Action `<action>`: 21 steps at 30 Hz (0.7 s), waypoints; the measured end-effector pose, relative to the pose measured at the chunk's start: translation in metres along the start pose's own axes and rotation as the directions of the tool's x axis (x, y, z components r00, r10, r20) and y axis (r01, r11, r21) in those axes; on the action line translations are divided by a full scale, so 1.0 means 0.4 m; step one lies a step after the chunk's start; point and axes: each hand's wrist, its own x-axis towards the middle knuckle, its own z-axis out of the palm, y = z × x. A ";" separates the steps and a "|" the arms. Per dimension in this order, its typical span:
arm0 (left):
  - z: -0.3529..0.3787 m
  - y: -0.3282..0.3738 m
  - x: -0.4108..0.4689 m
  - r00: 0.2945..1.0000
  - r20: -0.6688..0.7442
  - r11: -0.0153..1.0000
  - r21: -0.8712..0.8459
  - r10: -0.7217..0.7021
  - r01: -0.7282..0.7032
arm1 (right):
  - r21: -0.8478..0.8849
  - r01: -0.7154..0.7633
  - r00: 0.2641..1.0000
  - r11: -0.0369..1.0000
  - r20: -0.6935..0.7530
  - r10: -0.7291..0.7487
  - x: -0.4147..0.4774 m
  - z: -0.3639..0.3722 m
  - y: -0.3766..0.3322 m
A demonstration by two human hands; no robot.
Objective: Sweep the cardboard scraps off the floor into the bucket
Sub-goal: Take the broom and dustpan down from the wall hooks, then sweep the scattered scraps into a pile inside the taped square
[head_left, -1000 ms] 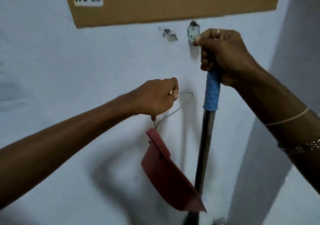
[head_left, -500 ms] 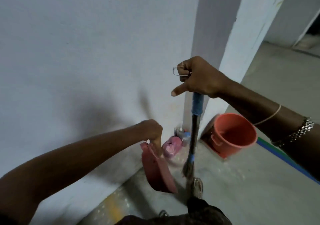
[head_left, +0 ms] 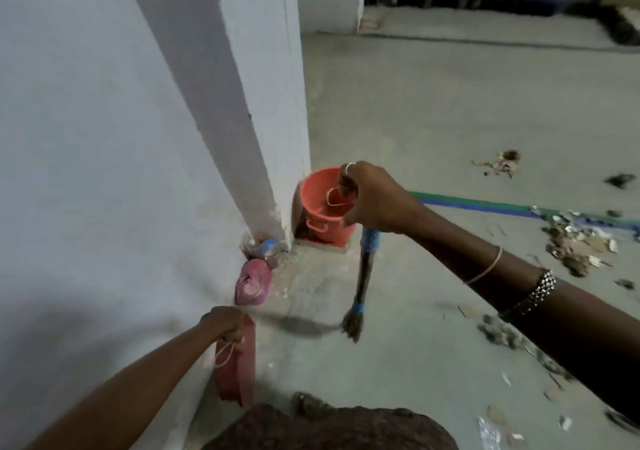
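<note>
Your right hand (head_left: 375,200) is closed around the top of the broom (head_left: 363,276), bristles hanging just above the floor (head_left: 433,110). Your left hand (head_left: 225,323) grips the red dustpan (head_left: 239,370), seemingly by its string. The orange bucket (head_left: 318,204) stands by the pillar (head_left: 263,96); cardboard scraps (head_left: 575,242) lie well to the right.

Dim, flat indoor light, bluish cast. Wall (head_left: 86,138) evenly lit; soft shadow across its lower left. Broom (head_left: 360,297) throws a soft dark shadow on the floor (head_left: 433,110), toward the wall. Whole frame soft, motion blur worst at right edge on the scraps (head_left: 578,242). Wide-angle bends the pillar (head_left: 249,103). Far doorway at top right dark and blurred.
</note>
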 end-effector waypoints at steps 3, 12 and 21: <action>0.027 0.074 0.055 0.978 -0.164 0.992 0.009 0.129 -0.129 | -0.002 -0.041 0.998 0.999 0.051 0.041 -0.108 0.000 0.089; 0.057 0.418 0.045 0.696 -0.698 0.772 -0.344 0.170 -0.534 | 0.167 -0.302 0.918 0.938 -0.216 0.334 -0.463 -0.011 0.306; -0.034 0.796 -0.088 0.555 -0.651 0.712 -0.031 0.518 -0.701 | 0.192 -0.603 0.679 0.774 -0.386 0.625 -0.749 -0.085 0.444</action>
